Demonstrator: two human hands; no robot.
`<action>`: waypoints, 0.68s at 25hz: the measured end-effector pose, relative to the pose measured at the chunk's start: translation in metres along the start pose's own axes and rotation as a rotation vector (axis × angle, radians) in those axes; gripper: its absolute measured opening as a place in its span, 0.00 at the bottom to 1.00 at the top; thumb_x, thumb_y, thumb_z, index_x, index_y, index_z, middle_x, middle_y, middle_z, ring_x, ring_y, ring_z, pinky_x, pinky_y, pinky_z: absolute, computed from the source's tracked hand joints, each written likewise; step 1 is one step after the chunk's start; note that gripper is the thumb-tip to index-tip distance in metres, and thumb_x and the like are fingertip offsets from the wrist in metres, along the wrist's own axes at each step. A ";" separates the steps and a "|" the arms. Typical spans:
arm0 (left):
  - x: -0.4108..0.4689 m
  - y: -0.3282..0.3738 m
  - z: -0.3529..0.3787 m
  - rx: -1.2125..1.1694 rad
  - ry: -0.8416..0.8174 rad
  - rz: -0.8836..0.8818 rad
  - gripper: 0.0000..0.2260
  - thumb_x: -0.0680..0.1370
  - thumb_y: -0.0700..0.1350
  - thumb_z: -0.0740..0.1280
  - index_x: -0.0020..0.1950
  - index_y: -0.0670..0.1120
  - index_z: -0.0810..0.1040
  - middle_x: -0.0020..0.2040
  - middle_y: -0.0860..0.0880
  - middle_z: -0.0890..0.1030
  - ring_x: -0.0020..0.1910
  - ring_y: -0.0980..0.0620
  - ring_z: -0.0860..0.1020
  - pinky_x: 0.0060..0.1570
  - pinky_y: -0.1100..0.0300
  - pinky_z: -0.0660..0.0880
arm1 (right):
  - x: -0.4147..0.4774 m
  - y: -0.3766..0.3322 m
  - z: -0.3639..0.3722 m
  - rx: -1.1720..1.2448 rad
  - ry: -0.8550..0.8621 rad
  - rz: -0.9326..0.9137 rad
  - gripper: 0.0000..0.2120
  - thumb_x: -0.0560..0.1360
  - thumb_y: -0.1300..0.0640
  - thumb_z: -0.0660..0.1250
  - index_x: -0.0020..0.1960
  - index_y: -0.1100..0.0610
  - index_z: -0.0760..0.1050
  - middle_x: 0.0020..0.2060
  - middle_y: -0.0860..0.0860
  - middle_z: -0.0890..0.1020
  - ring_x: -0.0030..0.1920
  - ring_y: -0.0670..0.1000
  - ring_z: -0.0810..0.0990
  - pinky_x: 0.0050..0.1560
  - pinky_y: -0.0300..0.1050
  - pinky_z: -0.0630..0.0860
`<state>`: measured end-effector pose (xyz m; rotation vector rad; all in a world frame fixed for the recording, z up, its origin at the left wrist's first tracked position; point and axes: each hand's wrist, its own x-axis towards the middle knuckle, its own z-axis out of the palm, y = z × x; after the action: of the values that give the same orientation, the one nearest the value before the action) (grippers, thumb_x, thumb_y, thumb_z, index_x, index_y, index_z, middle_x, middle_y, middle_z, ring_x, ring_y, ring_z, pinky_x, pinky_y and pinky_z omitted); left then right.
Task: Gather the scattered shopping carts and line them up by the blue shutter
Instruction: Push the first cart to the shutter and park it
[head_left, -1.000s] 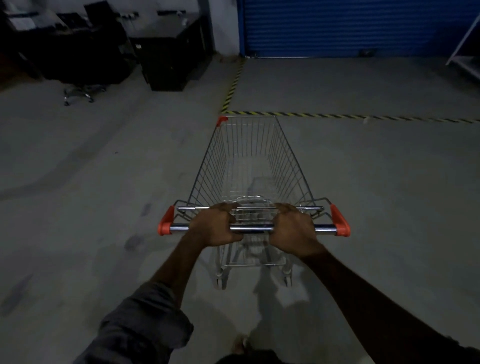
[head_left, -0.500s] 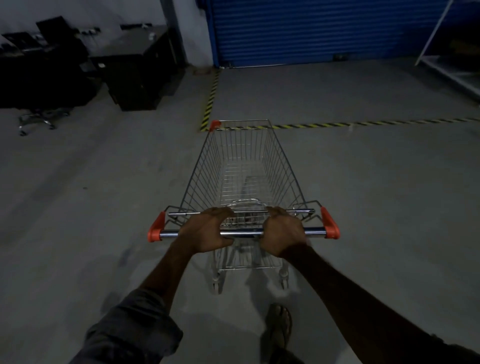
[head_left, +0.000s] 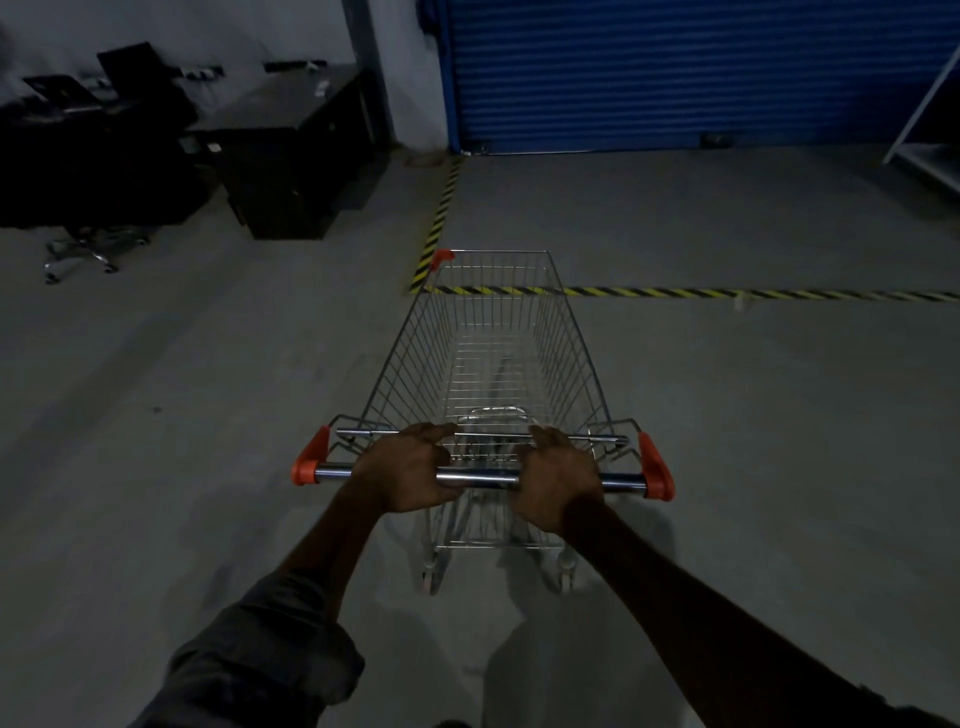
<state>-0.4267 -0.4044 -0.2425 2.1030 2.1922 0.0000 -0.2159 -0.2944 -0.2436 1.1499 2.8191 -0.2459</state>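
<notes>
We have the wire shopping cart (head_left: 491, 364) right in front of us on the grey floor (head_left: 197, 426), nose towards the blue shutter (head_left: 675, 73), its front rim over the yellow-and-black floor tape (head_left: 727, 293) in our view. Our left hand (head_left: 410, 467) and right hand (head_left: 558, 478) both grip the chrome handle bar (head_left: 480, 475), fingers curled tight over it. Off left, a dark desk (head_left: 291, 156) and an office chair (head_left: 83, 252).

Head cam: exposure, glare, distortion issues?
Head view: underexposed, desks nearly black, blue shutter readable. Head view: glint on the cart handle between left hand and right hand. Head view: wide-angle warp, rack at right leans; cart basket sharp.
</notes>
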 end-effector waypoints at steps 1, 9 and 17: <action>0.017 -0.007 -0.002 0.002 -0.010 -0.003 0.31 0.69 0.71 0.56 0.51 0.50 0.86 0.77 0.53 0.70 0.69 0.50 0.74 0.62 0.54 0.75 | 0.018 0.006 -0.005 -0.006 -0.005 0.001 0.30 0.71 0.39 0.66 0.70 0.50 0.74 0.75 0.51 0.68 0.74 0.55 0.66 0.68 0.57 0.72; 0.171 -0.094 -0.021 -0.012 0.056 0.037 0.33 0.67 0.69 0.58 0.56 0.46 0.84 0.71 0.49 0.77 0.65 0.46 0.79 0.60 0.53 0.77 | 0.188 0.049 -0.014 0.002 0.204 -0.017 0.24 0.66 0.42 0.69 0.53 0.58 0.85 0.67 0.57 0.78 0.64 0.58 0.78 0.57 0.52 0.78; 0.331 -0.202 -0.042 -0.061 0.059 0.069 0.24 0.71 0.64 0.70 0.60 0.50 0.83 0.74 0.54 0.73 0.69 0.51 0.75 0.62 0.54 0.75 | 0.361 0.071 -0.048 0.057 0.227 0.088 0.19 0.63 0.51 0.72 0.51 0.57 0.85 0.63 0.57 0.82 0.62 0.60 0.81 0.55 0.57 0.80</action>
<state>-0.6444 -0.0809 -0.2397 2.1716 2.1213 0.1345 -0.4250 0.0124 -0.2559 1.3927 2.9613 -0.2017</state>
